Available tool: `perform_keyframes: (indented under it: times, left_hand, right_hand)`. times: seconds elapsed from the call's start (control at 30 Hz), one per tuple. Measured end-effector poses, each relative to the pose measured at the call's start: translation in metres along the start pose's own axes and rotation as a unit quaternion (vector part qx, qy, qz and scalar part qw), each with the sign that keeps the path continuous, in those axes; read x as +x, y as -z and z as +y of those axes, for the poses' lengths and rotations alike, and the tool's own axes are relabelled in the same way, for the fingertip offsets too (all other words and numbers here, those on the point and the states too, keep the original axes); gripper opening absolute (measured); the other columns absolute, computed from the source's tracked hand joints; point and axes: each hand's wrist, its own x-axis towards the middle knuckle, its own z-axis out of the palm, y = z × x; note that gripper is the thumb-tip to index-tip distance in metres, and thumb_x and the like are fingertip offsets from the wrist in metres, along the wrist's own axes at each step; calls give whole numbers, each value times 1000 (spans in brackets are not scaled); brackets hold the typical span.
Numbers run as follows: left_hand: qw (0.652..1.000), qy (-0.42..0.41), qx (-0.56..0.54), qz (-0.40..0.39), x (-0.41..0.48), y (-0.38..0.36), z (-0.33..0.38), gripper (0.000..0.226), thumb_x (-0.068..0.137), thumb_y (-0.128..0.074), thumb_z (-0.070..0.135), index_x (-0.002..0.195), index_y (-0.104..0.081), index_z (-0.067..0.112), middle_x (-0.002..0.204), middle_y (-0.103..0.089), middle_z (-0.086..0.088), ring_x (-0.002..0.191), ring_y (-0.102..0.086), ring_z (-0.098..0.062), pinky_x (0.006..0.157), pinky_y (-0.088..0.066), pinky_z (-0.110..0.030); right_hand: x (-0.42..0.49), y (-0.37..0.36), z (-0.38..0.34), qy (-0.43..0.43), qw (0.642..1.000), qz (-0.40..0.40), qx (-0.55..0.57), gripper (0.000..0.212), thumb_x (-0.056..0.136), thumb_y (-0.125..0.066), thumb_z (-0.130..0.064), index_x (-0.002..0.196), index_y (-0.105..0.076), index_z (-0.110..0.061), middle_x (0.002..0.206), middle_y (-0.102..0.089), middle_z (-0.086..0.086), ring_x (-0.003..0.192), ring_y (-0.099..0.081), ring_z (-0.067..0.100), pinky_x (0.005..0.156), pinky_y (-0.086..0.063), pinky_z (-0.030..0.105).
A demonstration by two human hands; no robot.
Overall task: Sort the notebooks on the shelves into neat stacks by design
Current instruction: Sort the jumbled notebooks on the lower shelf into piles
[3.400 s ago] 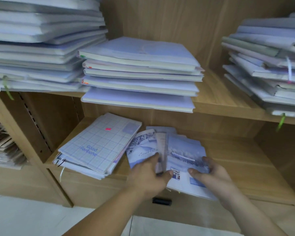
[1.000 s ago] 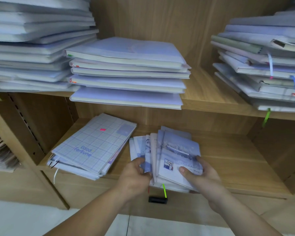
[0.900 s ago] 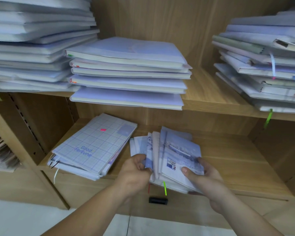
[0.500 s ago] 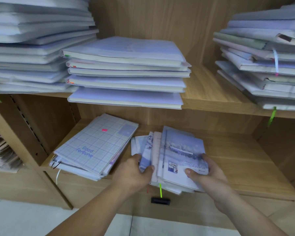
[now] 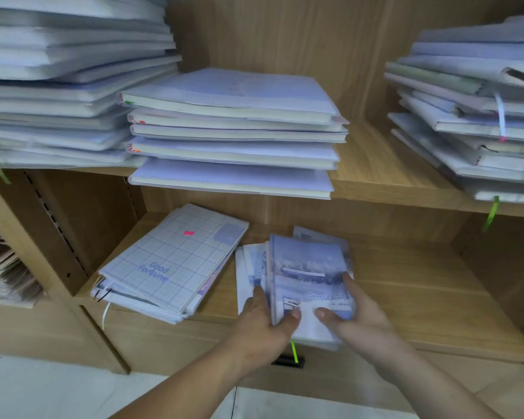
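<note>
A small stack of blue snowy-scene notebooks (image 5: 307,267) lies on the lower shelf (image 5: 421,297), its top cover facing up. My left hand (image 5: 266,320) grips the stack's near left edge, thumb on the top cover. My right hand (image 5: 350,309) holds the near right corner, thumb on top and fingers along the right side. A few loose covers fan out to the left of the stack. Beside them on the left lies a slanted pile topped by a grid-pattern "Good Fortune" notebook (image 5: 176,261).
The upper shelf carries three tall piles of pale lilac notebooks: left (image 5: 67,86), middle (image 5: 233,131), right (image 5: 472,116). A green ribbon (image 5: 294,352) hangs from the held stack above a black drawer handle (image 5: 288,361). Brown paper stacks (image 5: 3,273) sit far left.
Both hands have gathered the fanned snowy notebooks into a tighter stack and laid it flatter on the lower shelf. The right hand slid to the near right corner.
</note>
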Motion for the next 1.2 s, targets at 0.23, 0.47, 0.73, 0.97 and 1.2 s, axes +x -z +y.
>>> perform_keyframes:
  times: [0.23,0.47,0.73,0.97,1.2]
  left_hand:
    - [994,-50,-91,22,-8,-1,10,80,88,-64,47,150,-16,64,132,-60,25,107,-65,3,99,-52,-25]
    - [990,-135,-5,31,-45,14,16,74,98,-55,48,155,-8,57,143,-50,13,121,-52,2,98,-40,-17]
    - [976,-200,-62,65,-152,36,24,69,94,-65,39,151,-29,53,136,-52,41,129,-47,16,103,-45,-15]
    - [955,-266,-88,93,-244,89,46,64,92,-70,32,149,-42,41,141,-54,32,135,-47,7,112,-42,-22]
    - [931,-337,-65,123,-299,148,106,60,92,-73,30,143,-47,48,132,-65,24,120,-62,0,99,-50,-20]
  right_hand:
    - [-7,-2,-9,-47,998,-18,33,68,97,-66,-34,156,-32,-41,158,-38,-10,141,-43,16,110,-36,28]
    - [-41,17,-30,-34,998,-26,46,68,94,-67,-10,150,-41,-38,141,-51,-8,109,-59,7,80,-45,12]
    - [-145,35,-73,48,998,-29,32,75,83,-77,-9,144,-51,-42,139,-54,-13,108,-61,-2,74,-49,7]
    - [-253,33,-126,154,984,58,74,57,78,-84,-15,126,-62,-37,115,-70,-12,90,-70,1,83,-58,23]
    - [-303,51,-190,273,956,94,56,56,85,-78,-21,129,-53,-45,126,-54,-33,116,-56,-8,79,-40,-3]
